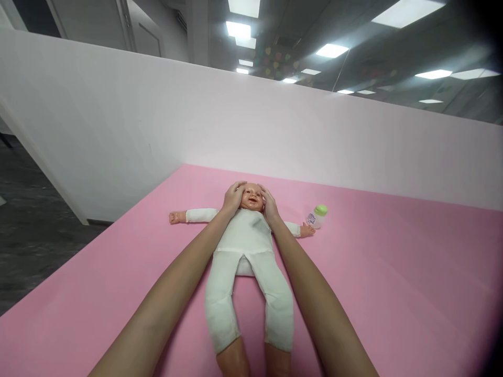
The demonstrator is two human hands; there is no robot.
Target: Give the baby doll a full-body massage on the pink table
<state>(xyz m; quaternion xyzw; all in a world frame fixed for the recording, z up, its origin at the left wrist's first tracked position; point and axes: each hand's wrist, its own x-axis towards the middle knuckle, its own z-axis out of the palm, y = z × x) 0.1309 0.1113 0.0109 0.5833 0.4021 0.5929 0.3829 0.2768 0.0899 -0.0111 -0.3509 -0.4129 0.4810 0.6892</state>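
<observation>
A baby doll (245, 233) in a white cloth suit lies on its back on the pink surface, arms spread and legs towards me. My left hand (234, 196) rests against one side of the doll's head (252, 198), and my right hand (269, 203) against the other. The fingers of both hands are extended and lie lightly curved along the head, up to the forehead's edges. Beside the doll's outstretched hand on the right stands a small clear bottle (316, 216) with a green cap, slightly tilted in view. My palms are partly hidden.
The pink tabletop (393, 277) reaches back to a white partition (275, 125). Its left edge drops off towards a dark floor (35, 209). Beyond the partition are a door (94, 23) and lit ceiling panels (332, 51).
</observation>
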